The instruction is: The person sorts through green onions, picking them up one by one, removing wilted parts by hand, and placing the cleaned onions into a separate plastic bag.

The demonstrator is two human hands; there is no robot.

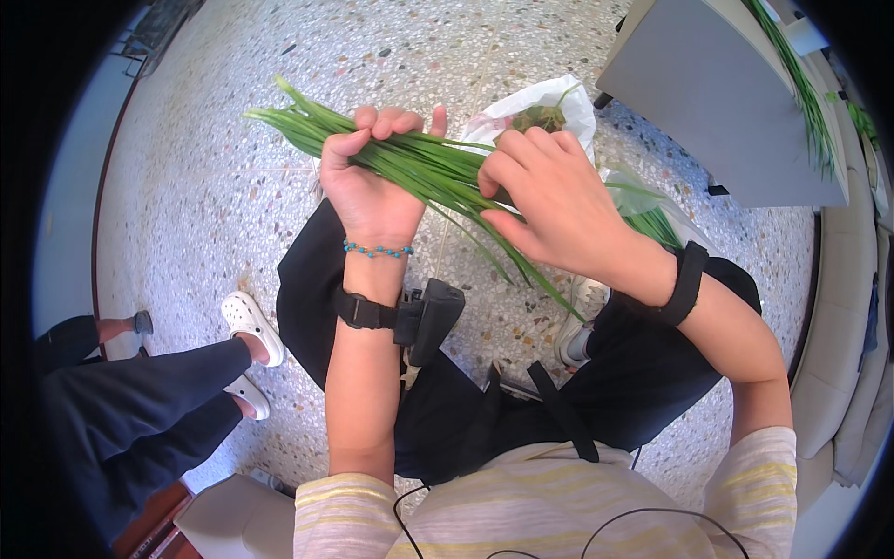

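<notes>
My left hand [377, 168], palm up, grips a bunch of long flat green leaves [447, 168], likely garlic chives, near its pale cut ends. The leafy ends fan out to the right and droop above the floor. My right hand [552, 202] is at those leaves with its fingers curled; whether it pinches any leaf is hidden. Just behind the right hand stands an open white plastic bag [576, 105] with brownish-green plant scraps inside. More green leaves [656, 225] lie in a clear plastic bag beyond my right wrist, close to my knee.
A grey table [719, 98] at the upper right bears more long green leaves [803, 91]. A beige sofa [838, 321] runs along the right. On the left, other people's legs reach in, one person wearing white clogs [251, 325]. A speckled terrazzo floor [391, 63] lies beneath.
</notes>
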